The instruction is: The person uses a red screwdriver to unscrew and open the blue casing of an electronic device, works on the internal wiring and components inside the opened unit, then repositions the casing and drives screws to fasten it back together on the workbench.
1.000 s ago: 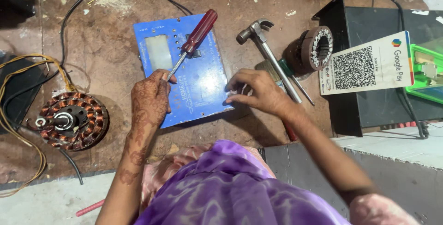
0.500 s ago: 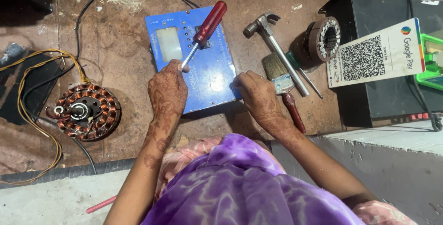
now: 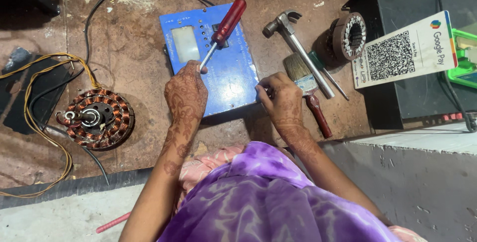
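Observation:
A blue box-shaped device [image 3: 228, 73] with a pale window lies on the worn brown bench [image 3: 134, 38]. My left hand [image 3: 185, 93] rests on the device's near left corner and holds the metal shaft of a red-handled screwdriver [image 3: 227, 22], which lies slanted across the blue top. My right hand [image 3: 280, 98] grips the device's near right edge, fingers curled at the corner.
A copper-wound motor stator [image 3: 97, 119] with yellow wires sits at left. Right of the device lie a hammer [image 3: 298, 48], a paintbrush [image 3: 309, 93], a second screwdriver [image 3: 328, 75], a ring-shaped stator [image 3: 350, 36], a printed code card [image 3: 405, 51] on a black box [image 3: 422, 93]. A pink stick [image 3: 113, 222] lies on the floor.
The view has shifted a little. My left hand stays on the screwdriver shaft; my right hand has drawn in from the tools to the device's near right corner.

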